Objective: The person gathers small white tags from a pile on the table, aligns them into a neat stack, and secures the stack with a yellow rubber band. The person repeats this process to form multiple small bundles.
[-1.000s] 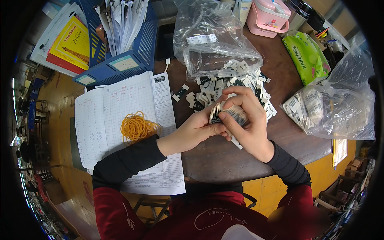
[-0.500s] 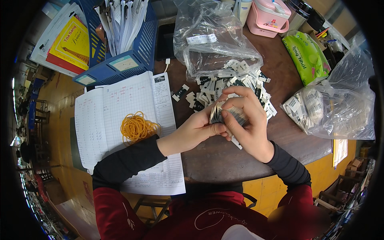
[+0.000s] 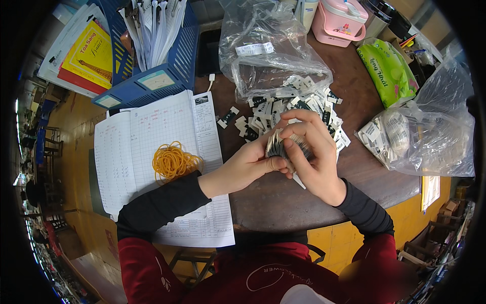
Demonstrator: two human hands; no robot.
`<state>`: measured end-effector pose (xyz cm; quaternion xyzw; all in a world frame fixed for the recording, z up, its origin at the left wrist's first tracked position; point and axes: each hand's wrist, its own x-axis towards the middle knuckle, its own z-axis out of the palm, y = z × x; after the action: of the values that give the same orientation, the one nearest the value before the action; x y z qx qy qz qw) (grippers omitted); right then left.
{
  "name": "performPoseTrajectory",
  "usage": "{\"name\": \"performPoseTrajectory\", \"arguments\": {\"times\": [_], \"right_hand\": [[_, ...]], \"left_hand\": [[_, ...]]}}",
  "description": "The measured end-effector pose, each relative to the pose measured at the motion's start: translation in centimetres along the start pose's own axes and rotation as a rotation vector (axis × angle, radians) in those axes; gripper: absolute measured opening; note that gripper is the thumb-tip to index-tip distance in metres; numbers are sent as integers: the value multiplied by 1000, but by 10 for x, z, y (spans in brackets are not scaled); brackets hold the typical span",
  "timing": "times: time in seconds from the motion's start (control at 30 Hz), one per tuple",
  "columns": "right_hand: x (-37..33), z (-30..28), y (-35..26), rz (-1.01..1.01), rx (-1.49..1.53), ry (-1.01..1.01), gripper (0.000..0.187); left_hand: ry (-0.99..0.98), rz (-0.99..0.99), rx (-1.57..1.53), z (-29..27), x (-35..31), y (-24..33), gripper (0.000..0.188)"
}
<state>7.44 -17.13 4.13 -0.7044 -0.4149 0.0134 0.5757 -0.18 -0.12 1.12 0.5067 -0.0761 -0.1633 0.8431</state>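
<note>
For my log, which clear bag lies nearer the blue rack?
The top-middle bag, right of the rack; the other bag lies far right, below the green packet.

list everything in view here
label stack: one, white and dark, in both hands
loose labels: many, white and dark, beyond hands
plastic bags: at least two, clear, far middle and right
rubber bands: many, orange, on notebook
notebook: one, white, left
file basket: one, blue, far left
booklet: one, yellow, far left
lidded box: one, pink, far right
tissue pack: one, green, right
table: one, brown, beneath
left hand: one, bare, centre
right hand: one, bare, centre
</note>
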Motion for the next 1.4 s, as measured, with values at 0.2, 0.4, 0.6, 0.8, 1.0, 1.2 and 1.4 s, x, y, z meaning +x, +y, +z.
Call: {"name": "performPoseTrajectory", "arguments": {"times": [0.2, 0.4, 0.6, 0.8, 1.0, 1.2, 1.4], "right_hand": [[0, 0, 0, -21, -34, -15, 16], [1, 2, 1, 1, 13, 22, 23], [2, 2, 2, -30, 16, 25, 21], [1, 0, 1, -38, -30, -7, 17], [0, -1, -1, 29, -16, -40, 14], [0, -1, -1, 70, 0, -42, 14], [2, -1, -3, 45, 12, -37, 12]], "left_hand": [[37, -5, 140, 1, -1, 3, 50], [5, 12, 152, -1, 0, 1, 51], [-11, -9, 55, -2, 0, 0, 51], [-33, 4, 7, -2, 0, -1, 50], [6, 5, 94, -2, -1, 0, 51], [-9, 22, 86, -3, 0, -1, 52], [-28, 12, 27, -3, 0, -2, 51]]}}
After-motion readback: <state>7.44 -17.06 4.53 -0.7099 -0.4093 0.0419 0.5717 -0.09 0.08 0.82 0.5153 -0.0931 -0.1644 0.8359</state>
